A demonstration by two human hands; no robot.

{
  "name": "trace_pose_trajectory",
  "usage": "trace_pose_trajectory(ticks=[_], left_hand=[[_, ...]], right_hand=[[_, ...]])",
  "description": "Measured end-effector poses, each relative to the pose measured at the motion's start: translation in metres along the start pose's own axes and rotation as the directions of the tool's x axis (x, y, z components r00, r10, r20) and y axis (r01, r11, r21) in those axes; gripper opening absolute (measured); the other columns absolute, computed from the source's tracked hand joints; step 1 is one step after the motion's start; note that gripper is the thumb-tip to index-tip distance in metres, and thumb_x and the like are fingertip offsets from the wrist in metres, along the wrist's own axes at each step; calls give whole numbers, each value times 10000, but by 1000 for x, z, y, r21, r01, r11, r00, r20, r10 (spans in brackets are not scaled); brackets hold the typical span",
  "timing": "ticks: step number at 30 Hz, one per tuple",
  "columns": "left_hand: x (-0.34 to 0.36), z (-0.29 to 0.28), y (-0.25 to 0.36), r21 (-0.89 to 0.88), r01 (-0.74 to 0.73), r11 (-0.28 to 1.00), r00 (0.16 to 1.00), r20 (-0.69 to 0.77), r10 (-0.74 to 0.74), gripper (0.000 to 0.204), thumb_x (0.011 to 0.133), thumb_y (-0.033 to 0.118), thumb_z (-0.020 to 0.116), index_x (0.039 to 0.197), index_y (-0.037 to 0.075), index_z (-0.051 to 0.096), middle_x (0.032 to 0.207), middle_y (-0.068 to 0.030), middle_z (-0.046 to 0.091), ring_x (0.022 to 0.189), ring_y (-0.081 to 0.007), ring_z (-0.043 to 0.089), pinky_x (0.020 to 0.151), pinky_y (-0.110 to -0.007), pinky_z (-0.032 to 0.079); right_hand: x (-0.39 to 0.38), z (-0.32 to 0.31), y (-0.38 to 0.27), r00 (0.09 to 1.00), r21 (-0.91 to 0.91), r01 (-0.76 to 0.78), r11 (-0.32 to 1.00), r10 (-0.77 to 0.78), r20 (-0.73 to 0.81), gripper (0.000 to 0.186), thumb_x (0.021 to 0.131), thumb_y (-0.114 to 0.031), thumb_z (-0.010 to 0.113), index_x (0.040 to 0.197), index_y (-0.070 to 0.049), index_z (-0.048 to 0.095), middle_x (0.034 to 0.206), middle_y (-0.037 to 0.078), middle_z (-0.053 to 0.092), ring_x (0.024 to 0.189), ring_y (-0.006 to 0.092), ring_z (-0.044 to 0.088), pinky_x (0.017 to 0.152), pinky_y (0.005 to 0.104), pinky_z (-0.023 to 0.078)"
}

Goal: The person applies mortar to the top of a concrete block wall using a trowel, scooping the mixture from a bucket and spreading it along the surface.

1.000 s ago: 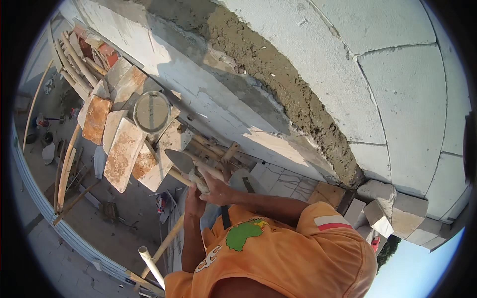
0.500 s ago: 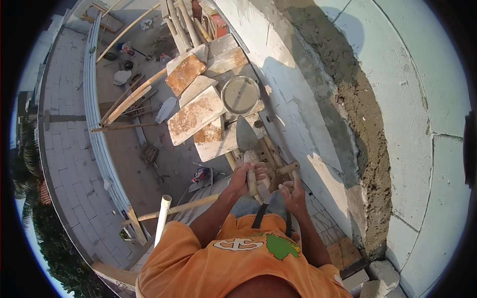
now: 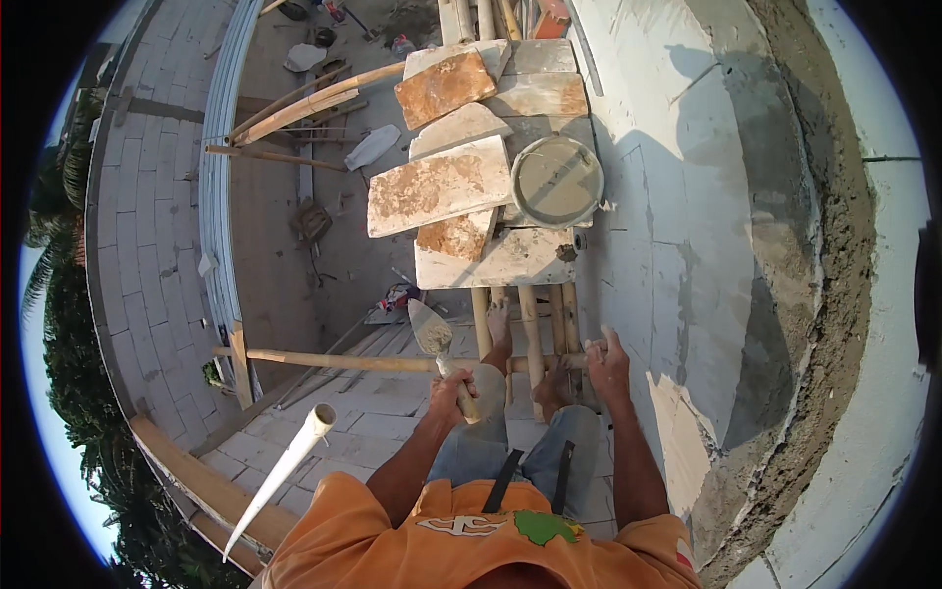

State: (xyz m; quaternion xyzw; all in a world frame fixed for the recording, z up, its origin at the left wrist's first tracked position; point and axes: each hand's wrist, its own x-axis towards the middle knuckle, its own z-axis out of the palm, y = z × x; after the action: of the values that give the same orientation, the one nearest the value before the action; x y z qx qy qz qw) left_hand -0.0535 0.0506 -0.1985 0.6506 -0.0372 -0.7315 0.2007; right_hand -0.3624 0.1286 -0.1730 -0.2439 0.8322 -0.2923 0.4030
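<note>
My left hand (image 3: 452, 395) is closed round the handle of a pointed trowel (image 3: 430, 327), whose blade tilts up and away with some grey mortar on it. Held apart to the right, near the block wall, my right hand (image 3: 608, 365) has its index finger raised and the others loosely bent; nothing shows in it. Beyond both hands stands a round bucket (image 3: 557, 182) of grey mortar. It sits among stained, pale slabs (image 3: 442, 187) stacked on the scaffold.
Bamboo poles (image 3: 530, 329) carry the slabs, and my bare feet rest on them. To the right rises a light block wall (image 3: 638, 226) with a rough mortar strip (image 3: 834, 324) along it. A white pipe (image 3: 280, 476) sticks up at left; a bamboo rail (image 3: 343, 359) crosses beyond it.
The trowel and left hand have moved left, away from the right hand, and the blade now leans left. The view has shifted, so bucket and slabs appear farther right.
</note>
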Motion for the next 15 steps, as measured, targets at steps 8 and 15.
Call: trace_pose_trajectory(ticks=[8, 15], left_hand=[[55, -32, -17, -140, -68, 988, 984, -171, 44, 180, 843, 95, 647, 931, -60, 617, 856, -181, 672, 667, -262, 663, 670, -430, 599], [103, -42, 9, -141, -151, 978, 972, -200, 122, 339, 895, 126, 533, 1153, -93, 525, 1169, -226, 626, 1059, -294, 632, 941, -430, 541]], right_hand=[[93, 77, 24, 986, 2, -49, 999, 48, 159, 494, 937, -238, 644, 1303, 67, 512, 826, 175, 685, 795, 335, 673, 744, 433, 513], [138, 139, 76, 978, 8, 87, 996, -87, 188, 493, 950, -232, 649, 1295, 87, 502, 732, 73, 616, 624, 143, 619, 601, 296, 521]])
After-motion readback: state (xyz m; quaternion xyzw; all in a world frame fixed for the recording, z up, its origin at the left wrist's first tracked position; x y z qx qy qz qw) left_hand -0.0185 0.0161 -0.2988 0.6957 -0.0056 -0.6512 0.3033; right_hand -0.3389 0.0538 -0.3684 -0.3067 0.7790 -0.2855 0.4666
